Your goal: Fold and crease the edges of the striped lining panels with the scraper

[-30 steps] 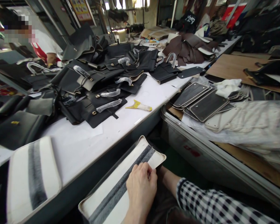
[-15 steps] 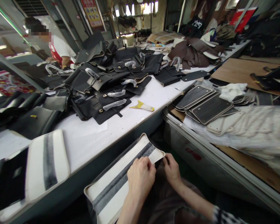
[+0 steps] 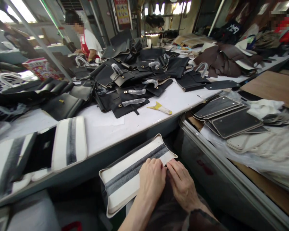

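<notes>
Right hand [image 3: 183, 184] moved in beside left hand [image 3: 151, 181] at near edge of white, grey-striped rectangular panel [image 3: 130, 175]; left grip pinches it, right grip: cannot tell. Open room separates panel from long white surface [image 3: 106, 134] beyond.

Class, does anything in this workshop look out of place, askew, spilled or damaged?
Nothing looks clearly damaged or spilled. Two things stand out: a crumpled white wad, untidy among the flat dark panels on the right, and a small yellow item lying alone beside the heaped black bags.
</notes>
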Tool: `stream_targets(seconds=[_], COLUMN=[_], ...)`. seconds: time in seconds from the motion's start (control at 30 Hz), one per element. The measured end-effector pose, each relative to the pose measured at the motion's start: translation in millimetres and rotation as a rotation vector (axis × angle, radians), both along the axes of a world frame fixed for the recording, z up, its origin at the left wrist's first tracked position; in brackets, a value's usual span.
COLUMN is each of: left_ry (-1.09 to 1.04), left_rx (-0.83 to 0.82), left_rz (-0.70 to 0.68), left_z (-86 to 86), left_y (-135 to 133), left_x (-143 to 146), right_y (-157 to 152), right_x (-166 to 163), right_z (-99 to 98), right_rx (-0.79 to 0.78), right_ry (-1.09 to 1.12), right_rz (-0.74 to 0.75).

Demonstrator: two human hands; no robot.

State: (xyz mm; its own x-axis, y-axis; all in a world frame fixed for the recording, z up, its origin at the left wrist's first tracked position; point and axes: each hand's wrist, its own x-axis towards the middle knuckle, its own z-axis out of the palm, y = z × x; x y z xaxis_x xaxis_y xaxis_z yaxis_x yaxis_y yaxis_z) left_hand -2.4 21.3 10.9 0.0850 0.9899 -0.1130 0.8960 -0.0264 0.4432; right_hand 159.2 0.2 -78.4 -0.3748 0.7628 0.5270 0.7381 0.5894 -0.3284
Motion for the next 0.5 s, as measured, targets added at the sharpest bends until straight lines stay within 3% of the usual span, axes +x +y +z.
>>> stream_targets(seconds=[0.17, 0.33, 0.5], left_ry=[-0.058, -0.032, 0.033], left_rx=[0.051, 0.092, 0.145], left_rz=[0.124, 0.182, 0.246], left_z=[8.8, -6.8, -13.9], left_y=[-38, -70, -76], left_x=[-24, -40, -43], right_y=[-4, -9, -15], right_x=[-8, -21, -30], right_z=[4.5, 1.7, 0.2], right_rx=[0.086, 0.118, 0.092], right_ry=[-0.004, 0.002, 0.02], right_rz=[-0.017, 0.03, 0.064])
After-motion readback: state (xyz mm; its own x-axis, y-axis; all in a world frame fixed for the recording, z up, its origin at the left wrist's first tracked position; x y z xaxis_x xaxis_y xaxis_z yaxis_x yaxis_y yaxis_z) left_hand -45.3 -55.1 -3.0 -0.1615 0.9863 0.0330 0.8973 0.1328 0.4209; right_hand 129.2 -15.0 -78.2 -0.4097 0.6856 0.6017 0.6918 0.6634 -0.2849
